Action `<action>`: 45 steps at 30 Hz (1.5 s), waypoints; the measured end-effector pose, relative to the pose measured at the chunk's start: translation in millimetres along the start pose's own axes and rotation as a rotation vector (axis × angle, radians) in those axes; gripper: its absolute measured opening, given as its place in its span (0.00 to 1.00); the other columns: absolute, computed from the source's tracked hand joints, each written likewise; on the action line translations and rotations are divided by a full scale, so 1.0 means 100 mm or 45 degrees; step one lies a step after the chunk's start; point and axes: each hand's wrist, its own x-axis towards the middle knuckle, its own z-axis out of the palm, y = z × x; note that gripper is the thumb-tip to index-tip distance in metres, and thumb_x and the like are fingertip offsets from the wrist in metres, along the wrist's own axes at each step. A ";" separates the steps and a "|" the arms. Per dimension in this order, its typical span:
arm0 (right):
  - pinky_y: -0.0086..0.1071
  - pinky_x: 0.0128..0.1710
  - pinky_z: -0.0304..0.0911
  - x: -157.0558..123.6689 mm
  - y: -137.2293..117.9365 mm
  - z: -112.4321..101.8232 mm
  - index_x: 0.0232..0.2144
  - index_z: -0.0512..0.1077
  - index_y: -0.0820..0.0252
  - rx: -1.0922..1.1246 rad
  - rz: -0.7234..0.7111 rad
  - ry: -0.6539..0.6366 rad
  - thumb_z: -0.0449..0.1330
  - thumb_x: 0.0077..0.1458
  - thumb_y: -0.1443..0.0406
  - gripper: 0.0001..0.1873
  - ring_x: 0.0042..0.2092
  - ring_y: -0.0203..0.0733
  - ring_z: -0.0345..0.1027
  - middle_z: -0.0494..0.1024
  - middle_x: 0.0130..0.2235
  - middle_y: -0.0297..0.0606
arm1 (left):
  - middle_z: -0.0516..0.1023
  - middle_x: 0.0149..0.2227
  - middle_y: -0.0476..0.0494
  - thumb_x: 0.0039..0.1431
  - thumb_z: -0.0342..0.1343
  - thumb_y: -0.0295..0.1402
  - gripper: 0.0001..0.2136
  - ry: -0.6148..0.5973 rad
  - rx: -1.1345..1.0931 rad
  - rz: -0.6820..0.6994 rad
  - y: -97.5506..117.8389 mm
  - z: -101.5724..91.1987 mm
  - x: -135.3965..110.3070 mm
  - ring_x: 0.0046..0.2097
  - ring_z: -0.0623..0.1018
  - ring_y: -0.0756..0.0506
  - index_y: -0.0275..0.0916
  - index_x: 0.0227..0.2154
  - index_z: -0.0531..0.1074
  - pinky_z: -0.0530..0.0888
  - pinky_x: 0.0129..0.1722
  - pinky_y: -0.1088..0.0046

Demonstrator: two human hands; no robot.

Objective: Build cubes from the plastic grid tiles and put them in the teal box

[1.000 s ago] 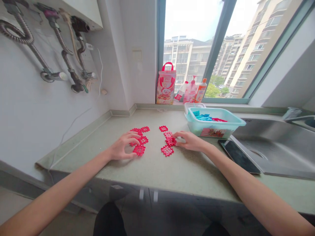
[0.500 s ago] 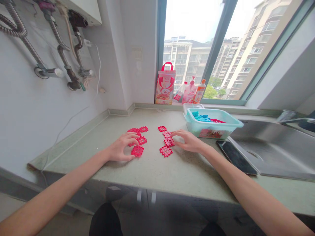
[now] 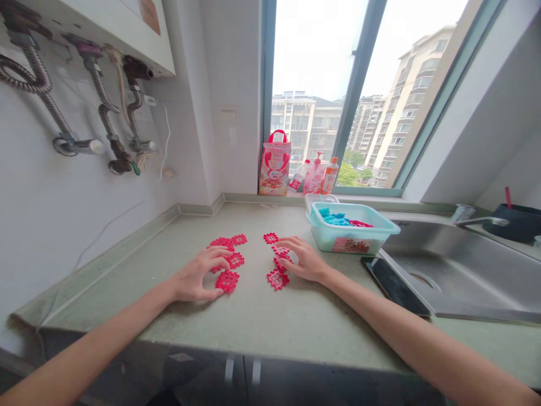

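Note:
Red toothed interlocking plastic tiles lie flat in two groups on the countertop (image 3: 249, 316). My left hand (image 3: 192, 276) is over the left group, fingers curved and apart. Its thumb is at the edge of the nearest red tile (image 3: 227, 281), while its fingers partly cover another tile (image 3: 235, 260). At the right group, my right hand (image 3: 306, 260) has its index finger over a pinkish tile (image 3: 279, 248) and its thumb over the tile below. The front tile (image 3: 277, 278) and the back tile (image 3: 271, 238) of this group show uncovered. Neither hand visibly grips a tile.
A light-blue plastic tub (image 3: 353, 231) with blue and red pieces stands behind my right hand. A dark phone (image 3: 395, 286) lies beside the steel sink (image 3: 456, 276). A pink bag (image 3: 274, 169) and several bottles stand on the windowsill. Pipes run down the left wall.
The view has tilted up slightly and shifted right. My right hand has moved left, further over the right-hand tiles. My left hand keeps about the same place over its group.

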 end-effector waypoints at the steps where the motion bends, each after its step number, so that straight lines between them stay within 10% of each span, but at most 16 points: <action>1: 0.51 0.60 0.68 0.01 0.03 0.01 0.60 0.73 0.52 0.009 0.014 -0.006 0.63 0.66 0.60 0.21 0.59 0.53 0.72 0.79 0.59 0.46 | 0.73 0.64 0.38 0.52 0.69 0.36 0.19 0.006 0.003 -0.013 0.00 0.00 0.00 0.68 0.68 0.33 0.44 0.47 0.76 0.64 0.70 0.50; 26: 0.42 0.52 0.69 0.11 0.28 0.07 0.48 0.80 0.55 -0.011 0.080 -0.038 0.55 0.73 0.63 0.13 0.48 0.47 0.74 0.82 0.44 0.43 | 0.77 0.60 0.39 0.46 0.71 0.35 0.20 0.125 0.048 0.053 0.01 0.04 0.03 0.65 0.72 0.33 0.44 0.45 0.78 0.68 0.68 0.49; 39: 0.45 0.56 0.68 0.11 0.26 0.05 0.48 0.79 0.56 -0.001 0.055 -0.068 0.53 0.75 0.60 0.15 0.52 0.48 0.74 0.83 0.49 0.44 | 0.78 0.62 0.40 0.48 0.70 0.51 0.24 0.171 0.072 0.318 0.60 0.57 1.04 0.68 0.70 0.31 0.45 0.45 0.78 0.65 0.69 0.48; 45: 0.46 0.56 0.68 0.11 0.27 0.04 0.48 0.79 0.55 0.020 0.049 -0.072 0.52 0.75 0.60 0.15 0.52 0.48 0.74 0.83 0.49 0.43 | 0.77 0.62 0.42 0.47 0.72 0.51 0.22 0.274 0.117 0.125 0.80 0.56 1.00 0.67 0.69 0.29 0.47 0.42 0.78 0.64 0.67 0.44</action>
